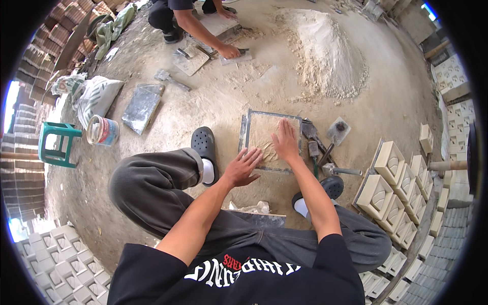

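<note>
Between my feet lies a square, dark-framed mould (pixel 247 133) filled with pale sandy powder (pixel 265 127). My right hand (pixel 285 141) rests flat on the powder toward the right side, fingers stretched out. Over the near left corner, my left hand (pixel 244 166) spreads its fingers, the tips touching the powder. Ridges and a rough patch mark the surface between both hands. Right of the mould lie a dark-handled tool (pixel 313 149), a trowel-like float with a square plate (pixel 338 130) and a hammer (pixel 340 170).
A co-worker's hand (pixel 230 51) holds a float at the far side. A powder heap (pixel 328 56) rises at far right. Cast blocks (pixel 391 162) stand in rows at right. Left are a green stool (pixel 60 136), a bucket (pixel 103 130), a sack (pixel 97 99) and a flat slab (pixel 143 108).
</note>
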`<control>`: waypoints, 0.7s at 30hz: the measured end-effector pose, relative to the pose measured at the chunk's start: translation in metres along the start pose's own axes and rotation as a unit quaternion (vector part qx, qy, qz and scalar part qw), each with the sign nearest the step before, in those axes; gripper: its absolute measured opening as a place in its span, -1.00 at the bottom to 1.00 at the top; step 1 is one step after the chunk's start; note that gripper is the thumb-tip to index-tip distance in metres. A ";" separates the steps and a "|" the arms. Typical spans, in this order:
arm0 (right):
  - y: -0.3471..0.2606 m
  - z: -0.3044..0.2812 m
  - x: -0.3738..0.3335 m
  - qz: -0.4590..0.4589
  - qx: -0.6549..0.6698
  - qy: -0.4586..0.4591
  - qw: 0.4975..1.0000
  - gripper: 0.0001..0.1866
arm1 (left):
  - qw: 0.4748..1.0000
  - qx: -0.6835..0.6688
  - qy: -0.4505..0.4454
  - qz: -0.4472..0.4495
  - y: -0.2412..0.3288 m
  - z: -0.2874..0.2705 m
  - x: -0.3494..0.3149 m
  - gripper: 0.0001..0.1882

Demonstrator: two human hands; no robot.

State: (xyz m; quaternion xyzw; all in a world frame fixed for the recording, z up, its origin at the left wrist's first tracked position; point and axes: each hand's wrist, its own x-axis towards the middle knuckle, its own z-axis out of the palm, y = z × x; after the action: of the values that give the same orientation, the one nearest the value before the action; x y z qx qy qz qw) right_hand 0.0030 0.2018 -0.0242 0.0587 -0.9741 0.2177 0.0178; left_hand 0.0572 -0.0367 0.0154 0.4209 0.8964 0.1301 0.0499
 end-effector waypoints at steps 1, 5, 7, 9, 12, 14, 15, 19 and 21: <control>0.002 -0.001 -0.006 0.006 -0.017 -0.003 1.000 -0.25 | 1.000 0.003 -0.001 0.015 0.001 0.002 -0.001 -0.17; 0.007 -0.011 -0.022 -0.021 -0.013 -0.047 0.999 -0.25 | 1.000 -0.007 -0.005 0.029 0.006 0.004 -0.004 -0.18; 0.008 -0.014 -0.029 0.003 -0.018 -0.020 1.000 -0.25 | 1.000 -0.014 -0.009 0.026 0.008 0.006 -0.003 -0.18; 0.010 -0.015 -0.032 0.006 -0.019 -0.014 1.000 -0.26 | 1.000 -0.017 -0.013 0.022 0.008 0.008 -0.001 -0.18; 0.011 -0.011 -0.035 0.007 -0.023 -0.002 1.000 -0.27 | 0.999 -0.019 -0.005 0.027 0.006 0.009 -0.001 -0.18; 0.012 -0.010 -0.035 0.005 -0.028 0.006 1.000 -0.27 | 0.999 -0.017 -0.004 0.030 0.006 0.007 0.002 -0.18; 0.013 -0.009 -0.036 0.004 -0.026 0.011 1.000 -0.27 | 0.999 -0.016 -0.003 0.033 0.006 0.006 0.004 -0.18; 0.011 -0.007 -0.037 0.002 -0.020 0.020 1.000 -0.27 | 0.999 -0.029 -0.009 0.031 0.008 0.007 0.008 -0.19; 0.008 -0.006 -0.036 0.003 -0.020 0.017 1.000 -0.27 | 0.999 -0.037 -0.009 0.032 0.009 0.008 0.008 -0.21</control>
State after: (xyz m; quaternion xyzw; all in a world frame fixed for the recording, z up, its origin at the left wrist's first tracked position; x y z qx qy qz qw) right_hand 0.0380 0.2155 -0.0243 0.0513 -0.9781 0.1988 0.0347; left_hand 0.0600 -0.0233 0.0102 0.4485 0.8764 0.1612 0.0689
